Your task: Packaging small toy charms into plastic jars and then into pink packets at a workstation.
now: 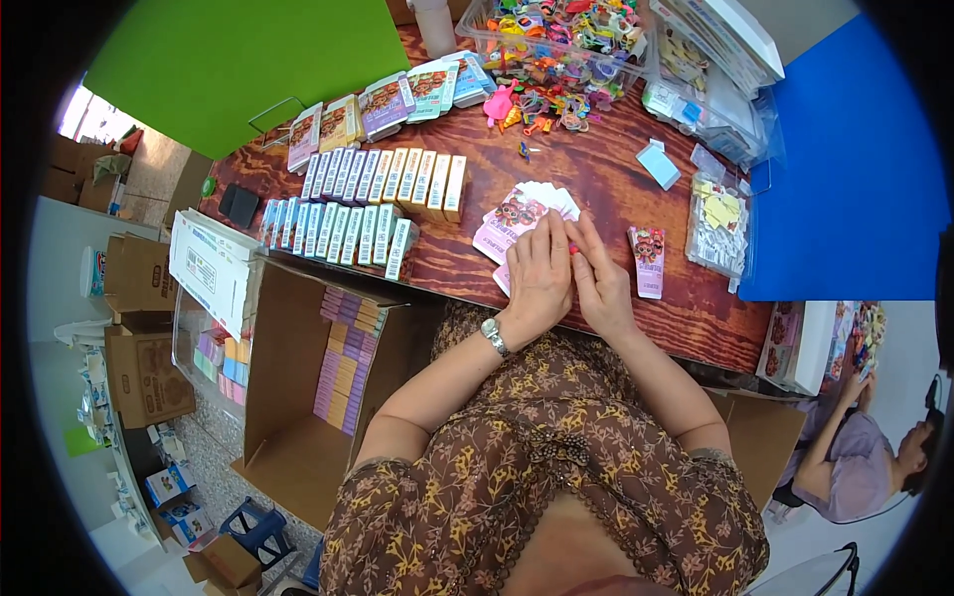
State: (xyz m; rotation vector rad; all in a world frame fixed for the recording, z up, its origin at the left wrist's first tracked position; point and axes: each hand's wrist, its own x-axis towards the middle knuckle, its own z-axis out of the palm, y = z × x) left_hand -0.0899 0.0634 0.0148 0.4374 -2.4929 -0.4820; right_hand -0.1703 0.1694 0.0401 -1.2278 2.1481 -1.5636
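Observation:
My left hand, with a silver watch at its wrist, lies over a fanned pile of flat pink cartons, its fingers stretched out and close together. White flaps stick out at the pile's far side. My right hand meets the left one at the fingertips. Its fingers are pressed together, and whatever is between them is hidden. To the right of it lies a narrow pink printed carton, touched by neither hand.
Rows of small upright boxes stand at the left, flat cartons behind them. A clear bin of colourful trinkets is at the back. At right are a light blue box and a tub of small packets. Another person works far right.

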